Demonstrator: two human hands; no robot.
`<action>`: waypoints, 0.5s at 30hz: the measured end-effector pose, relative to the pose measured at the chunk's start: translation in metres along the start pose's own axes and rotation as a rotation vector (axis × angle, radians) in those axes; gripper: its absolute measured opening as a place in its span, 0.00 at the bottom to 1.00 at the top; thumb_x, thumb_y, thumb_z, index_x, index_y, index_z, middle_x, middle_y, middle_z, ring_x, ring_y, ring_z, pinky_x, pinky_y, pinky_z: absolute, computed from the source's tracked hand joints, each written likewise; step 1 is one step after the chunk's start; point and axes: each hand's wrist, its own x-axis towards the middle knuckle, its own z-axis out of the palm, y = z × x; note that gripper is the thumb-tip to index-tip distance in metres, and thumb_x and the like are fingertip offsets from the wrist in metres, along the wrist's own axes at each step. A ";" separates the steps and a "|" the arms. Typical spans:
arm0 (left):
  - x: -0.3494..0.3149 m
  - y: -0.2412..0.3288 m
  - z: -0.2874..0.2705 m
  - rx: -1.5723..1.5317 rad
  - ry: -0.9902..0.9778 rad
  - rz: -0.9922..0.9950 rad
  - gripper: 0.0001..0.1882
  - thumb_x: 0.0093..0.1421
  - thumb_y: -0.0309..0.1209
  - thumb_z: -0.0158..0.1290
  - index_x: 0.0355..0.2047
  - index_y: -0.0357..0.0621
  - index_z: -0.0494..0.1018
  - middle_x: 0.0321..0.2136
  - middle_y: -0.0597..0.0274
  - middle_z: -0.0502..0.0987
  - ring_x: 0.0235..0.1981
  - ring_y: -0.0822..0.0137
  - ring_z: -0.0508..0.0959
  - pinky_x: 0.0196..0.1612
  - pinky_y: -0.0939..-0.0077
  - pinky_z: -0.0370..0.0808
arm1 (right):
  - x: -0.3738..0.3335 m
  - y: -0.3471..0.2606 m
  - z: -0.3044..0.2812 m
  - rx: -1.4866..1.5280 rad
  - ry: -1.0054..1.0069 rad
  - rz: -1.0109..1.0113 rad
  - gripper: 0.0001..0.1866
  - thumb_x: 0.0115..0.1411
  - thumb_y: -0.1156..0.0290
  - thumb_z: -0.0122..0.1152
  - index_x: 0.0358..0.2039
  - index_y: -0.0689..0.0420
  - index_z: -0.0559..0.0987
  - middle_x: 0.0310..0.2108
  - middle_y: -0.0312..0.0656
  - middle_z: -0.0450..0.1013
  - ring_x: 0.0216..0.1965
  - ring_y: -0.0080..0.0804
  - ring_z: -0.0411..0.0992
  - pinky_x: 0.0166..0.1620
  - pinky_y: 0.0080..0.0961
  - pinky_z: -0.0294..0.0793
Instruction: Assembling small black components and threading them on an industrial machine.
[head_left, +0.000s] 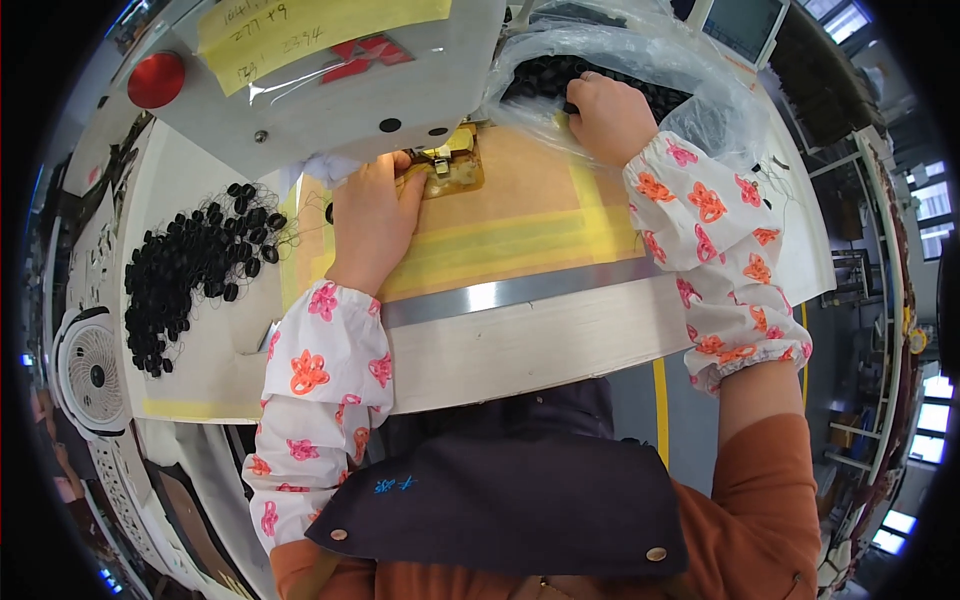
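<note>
My left hand (375,215) rests flat on the yellow-taped bed of a sewing machine (330,90), its fingertips right at the metal presser foot (445,160). What lies under the fingers is hidden. My right hand (608,118) reaches into a clear plastic bag (640,60) of small black loops, fingers curled down among them; whether it grips any is hidden. Both forearms wear white sleeve covers with pink and orange flowers.
A heap of small black loops (190,270) with loose threads lies on the table at the left. A metal strip (520,292) runs across the table front. A white fan (92,375) sits at far left. Shelving stands at the right.
</note>
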 end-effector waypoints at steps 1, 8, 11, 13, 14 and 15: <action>0.001 -0.002 0.002 -0.031 0.021 0.006 0.07 0.52 0.30 0.50 0.29 0.39 0.69 0.28 0.55 0.73 0.32 0.54 0.71 0.36 0.63 0.66 | 0.000 0.001 -0.003 0.049 0.056 -0.014 0.07 0.42 0.75 0.53 0.25 0.62 0.75 0.30 0.47 0.70 0.30 0.42 0.72 0.31 0.34 0.72; 0.002 -0.005 0.004 -0.085 0.045 0.076 0.08 0.54 0.31 0.47 0.30 0.39 0.69 0.22 0.51 0.73 0.24 0.51 0.72 0.28 0.62 0.68 | -0.019 -0.084 -0.013 1.181 -0.154 0.071 0.08 0.48 0.78 0.56 0.31 0.65 0.74 0.19 0.32 0.68 0.20 0.13 0.65 0.24 0.10 0.64; 0.002 -0.001 -0.002 -0.284 -0.040 -0.061 0.10 0.56 0.32 0.47 0.31 0.37 0.70 0.21 0.54 0.74 0.22 0.57 0.74 0.27 0.69 0.69 | -0.025 -0.091 -0.003 1.401 -0.250 0.170 0.09 0.49 0.79 0.56 0.32 0.65 0.74 0.20 0.31 0.68 0.21 0.13 0.65 0.24 0.10 0.64; -0.005 0.001 -0.004 -0.453 -0.030 -0.136 0.11 0.56 0.34 0.47 0.31 0.37 0.70 0.20 0.56 0.74 0.21 0.63 0.73 0.26 0.73 0.68 | -0.026 -0.095 0.000 1.479 -0.275 0.216 0.09 0.49 0.79 0.55 0.33 0.65 0.74 0.22 0.31 0.68 0.22 0.13 0.66 0.25 0.10 0.65; -0.008 0.002 -0.005 -0.625 -0.017 -0.205 0.12 0.56 0.36 0.48 0.30 0.37 0.71 0.19 0.59 0.74 0.20 0.70 0.72 0.25 0.77 0.67 | -0.027 -0.098 0.001 1.475 -0.230 0.224 0.10 0.48 0.78 0.56 0.33 0.65 0.74 0.20 0.33 0.69 0.21 0.14 0.65 0.24 0.13 0.66; -0.008 0.004 -0.008 -0.628 -0.020 -0.206 0.12 0.56 0.36 0.48 0.30 0.37 0.71 0.19 0.59 0.74 0.20 0.70 0.72 0.25 0.77 0.67 | -0.028 -0.098 0.002 1.467 -0.180 0.239 0.11 0.46 0.77 0.57 0.33 0.65 0.74 0.19 0.35 0.70 0.20 0.16 0.65 0.24 0.15 0.66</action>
